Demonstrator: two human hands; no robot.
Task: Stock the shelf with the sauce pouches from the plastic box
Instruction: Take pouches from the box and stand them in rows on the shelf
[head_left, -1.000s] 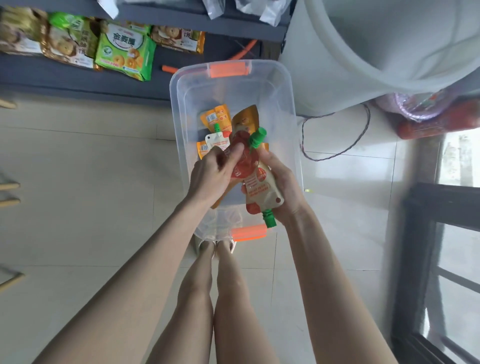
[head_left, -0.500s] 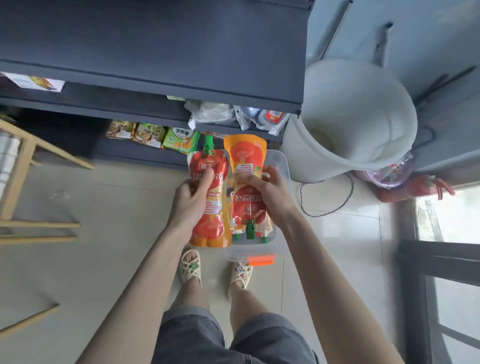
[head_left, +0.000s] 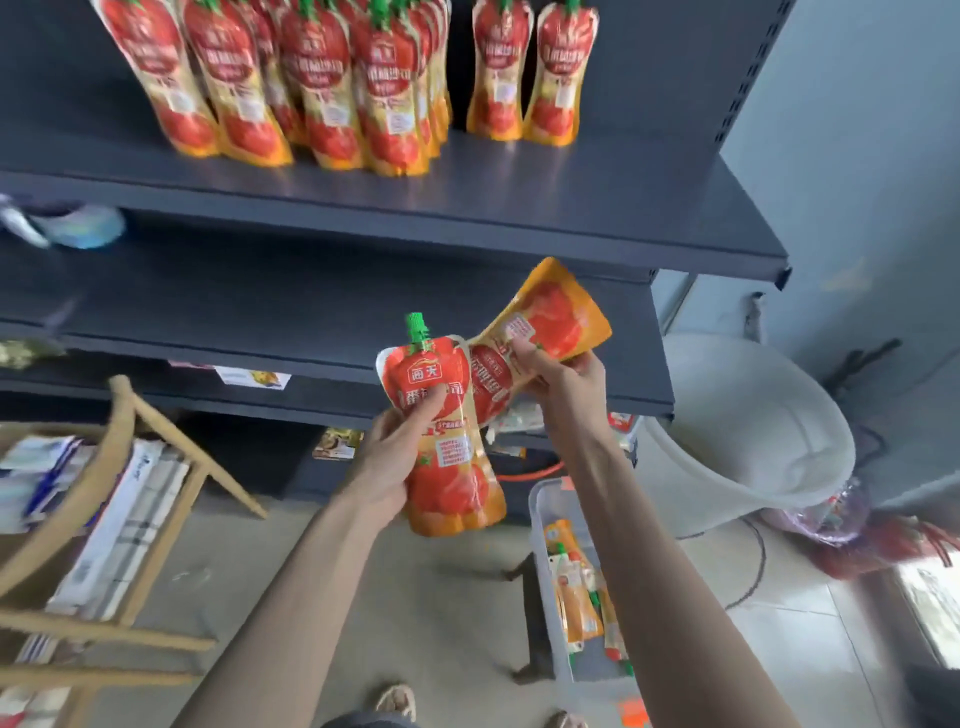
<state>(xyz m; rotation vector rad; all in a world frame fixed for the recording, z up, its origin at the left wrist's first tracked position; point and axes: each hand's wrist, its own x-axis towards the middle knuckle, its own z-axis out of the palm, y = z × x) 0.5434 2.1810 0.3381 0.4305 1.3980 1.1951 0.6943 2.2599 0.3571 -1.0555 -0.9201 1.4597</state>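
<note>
My left hand (head_left: 397, 452) grips an upright red and orange sauce pouch (head_left: 449, 467) with a green cap. My right hand (head_left: 563, 384) holds a second sauce pouch (head_left: 550, 322), tilted with its orange bottom pointing up and right. Both pouches are in front of the dark shelf (head_left: 519, 208), below its upper board. Several like pouches (head_left: 332, 88) stand in rows on that board. The clear plastic box (head_left: 543, 525) sits on the floor at lower right with several pouches (head_left: 579, 603) lying inside.
A white bucket (head_left: 753, 441) stands to the right of the shelf. A wooden rack (head_left: 130, 467) with packets is at the left. Lower shelf boards hold small packets. My feet show at the bottom edge.
The view has swung up from the box to the stocked shelf. Both hands have risen with a pouch each, and the right pouch has tilted sideways.
</note>
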